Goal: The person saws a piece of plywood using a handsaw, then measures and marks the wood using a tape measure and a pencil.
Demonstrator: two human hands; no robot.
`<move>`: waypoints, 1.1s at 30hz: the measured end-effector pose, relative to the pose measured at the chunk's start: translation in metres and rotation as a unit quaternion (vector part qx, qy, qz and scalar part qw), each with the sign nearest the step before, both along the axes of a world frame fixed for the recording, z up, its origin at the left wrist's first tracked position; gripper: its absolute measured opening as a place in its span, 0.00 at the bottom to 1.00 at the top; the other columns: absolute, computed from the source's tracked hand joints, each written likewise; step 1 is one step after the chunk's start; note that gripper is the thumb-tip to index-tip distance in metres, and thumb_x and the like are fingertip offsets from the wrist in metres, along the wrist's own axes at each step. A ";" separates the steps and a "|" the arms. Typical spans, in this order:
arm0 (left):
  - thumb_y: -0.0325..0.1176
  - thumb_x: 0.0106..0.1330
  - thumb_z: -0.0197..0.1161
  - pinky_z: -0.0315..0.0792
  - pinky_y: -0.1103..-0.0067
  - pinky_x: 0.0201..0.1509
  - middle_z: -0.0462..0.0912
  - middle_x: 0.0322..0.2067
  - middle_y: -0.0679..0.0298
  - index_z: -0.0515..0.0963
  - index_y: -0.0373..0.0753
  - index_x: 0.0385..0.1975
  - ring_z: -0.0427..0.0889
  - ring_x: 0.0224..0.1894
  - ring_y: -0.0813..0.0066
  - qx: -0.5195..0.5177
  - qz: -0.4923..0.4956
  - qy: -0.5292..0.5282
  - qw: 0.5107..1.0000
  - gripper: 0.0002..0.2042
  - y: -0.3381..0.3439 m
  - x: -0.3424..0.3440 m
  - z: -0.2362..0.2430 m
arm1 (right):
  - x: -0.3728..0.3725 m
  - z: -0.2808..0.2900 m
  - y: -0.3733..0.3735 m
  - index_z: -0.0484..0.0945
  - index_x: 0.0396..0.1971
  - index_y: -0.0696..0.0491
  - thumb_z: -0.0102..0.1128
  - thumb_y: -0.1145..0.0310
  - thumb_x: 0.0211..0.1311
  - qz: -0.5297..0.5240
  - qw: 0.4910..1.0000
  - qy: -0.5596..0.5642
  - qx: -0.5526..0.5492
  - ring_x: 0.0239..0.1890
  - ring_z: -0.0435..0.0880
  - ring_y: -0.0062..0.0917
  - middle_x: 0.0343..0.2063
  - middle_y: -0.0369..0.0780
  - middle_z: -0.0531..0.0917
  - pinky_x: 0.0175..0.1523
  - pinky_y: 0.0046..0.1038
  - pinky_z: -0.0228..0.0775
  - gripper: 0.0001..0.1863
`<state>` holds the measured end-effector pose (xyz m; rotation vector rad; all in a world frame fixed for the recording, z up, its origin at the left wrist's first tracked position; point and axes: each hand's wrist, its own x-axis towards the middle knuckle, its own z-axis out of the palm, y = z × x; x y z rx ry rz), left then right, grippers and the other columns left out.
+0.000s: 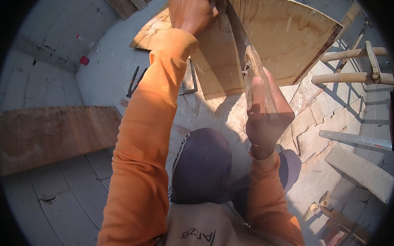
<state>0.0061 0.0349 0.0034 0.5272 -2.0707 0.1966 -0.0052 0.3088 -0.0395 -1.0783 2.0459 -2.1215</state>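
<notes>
My right hand (268, 107) is wrapped round the wooden handle of a handsaw (242, 39). The saw blade runs up and away across a pale plywood sheet (289, 33), along a cut or straight edge in the wood. The sheet has a curved far edge and brown stains. At the top of the view my left hand (195, 12) is closed over the plywood beside the far end of the blade. Its fingertips are partly hidden and cut off by the frame, so what it grips does not show. Both forearms wear orange sleeves.
A dark pincer-like tool (136, 83) and a flat metal-edged piece (189, 80) lie left of the sheet. A brown board (58, 132) stretches out at left. Bamboo poles (354, 77) and a grey plank (359, 171) are at right. A red cup (84, 60) stands far left.
</notes>
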 end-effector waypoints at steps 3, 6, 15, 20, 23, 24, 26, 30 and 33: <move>0.38 0.67 0.64 0.65 0.62 0.52 0.88 0.40 0.63 0.86 0.46 0.39 0.84 0.46 0.62 0.007 0.026 -0.018 0.999 0.08 -0.001 0.004 -0.003 | -0.020 0.027 -0.034 0.82 0.52 0.69 0.65 0.76 0.67 0.009 1.000 0.018 -0.016 0.38 0.87 0.22 0.37 0.52 0.90 0.46 0.24 0.77 0.17; 0.39 0.66 0.65 0.65 0.62 0.51 0.87 0.39 0.63 0.85 0.46 0.39 0.84 0.46 0.64 0.003 0.032 -0.021 0.999 0.08 -0.001 0.004 -0.003 | 0.006 -0.009 0.016 0.81 0.53 0.71 0.64 0.76 0.66 0.002 0.998 0.005 0.058 0.38 0.88 0.24 0.39 0.54 0.89 0.46 0.26 0.79 0.18; 0.39 0.66 0.64 0.64 0.63 0.49 0.86 0.37 0.65 0.85 0.46 0.40 0.84 0.46 0.65 -0.031 0.018 0.007 0.999 0.08 0.008 0.008 -0.008 | -0.008 -0.008 0.015 0.81 0.52 0.70 0.64 0.74 0.67 0.005 0.999 0.049 0.010 0.35 0.87 0.25 0.36 0.53 0.89 0.41 0.25 0.78 0.18; 0.38 0.66 0.64 0.64 0.63 0.50 0.86 0.38 0.66 0.85 0.47 0.40 0.83 0.46 0.66 -0.026 0.042 -0.036 0.998 0.08 -0.003 0.008 -0.002 | -0.016 0.024 -0.010 0.81 0.53 0.69 0.65 0.74 0.66 0.017 0.999 0.028 0.043 0.33 0.88 0.25 0.37 0.54 0.89 0.40 0.24 0.78 0.19; 0.38 0.66 0.63 0.64 0.63 0.50 0.86 0.37 0.66 0.85 0.47 0.40 0.83 0.46 0.66 -0.047 0.047 -0.028 0.997 0.08 0.000 0.003 -0.002 | 0.026 -0.018 0.086 0.76 0.55 0.74 0.61 0.74 0.69 0.007 0.995 0.010 0.096 0.40 0.91 0.35 0.41 0.57 0.88 0.46 0.29 0.82 0.21; 0.38 0.66 0.63 0.64 0.63 0.50 0.86 0.37 0.66 0.85 0.47 0.40 0.83 0.46 0.65 -0.057 0.046 -0.027 0.997 0.08 -0.001 0.003 -0.001 | 0.037 -0.024 0.119 0.75 0.56 0.76 0.60 0.75 0.69 0.009 0.994 0.020 0.110 0.42 0.91 0.38 0.42 0.57 0.88 0.48 0.31 0.83 0.21; 0.38 0.66 0.63 0.64 0.63 0.50 0.86 0.37 0.66 0.84 0.47 0.40 0.83 0.46 0.65 -0.061 0.040 -0.014 0.997 0.08 -0.002 0.001 -0.002 | 0.043 -0.025 0.129 0.76 0.55 0.76 0.57 0.75 0.70 0.017 0.992 0.042 0.122 0.43 0.90 0.37 0.43 0.56 0.88 0.49 0.31 0.82 0.20; 0.38 0.66 0.63 0.64 0.63 0.50 0.86 0.37 0.66 0.84 0.47 0.40 0.83 0.46 0.66 -0.053 0.012 0.019 0.998 0.07 0.011 0.007 -0.007 | 0.000 -0.016 0.031 0.81 0.53 0.70 0.62 0.74 0.68 0.017 0.996 0.079 0.025 0.36 0.87 0.25 0.38 0.51 0.89 0.43 0.25 0.78 0.18; 0.37 0.66 0.64 0.64 0.64 0.50 0.86 0.37 0.66 0.84 0.46 0.40 0.83 0.46 0.66 -0.041 0.033 -0.012 0.999 0.07 0.010 0.007 -0.005 | -0.036 0.033 -0.047 0.82 0.51 0.68 0.65 0.75 0.66 0.035 0.999 0.040 -0.006 0.34 0.87 0.23 0.35 0.50 0.90 0.41 0.22 0.78 0.16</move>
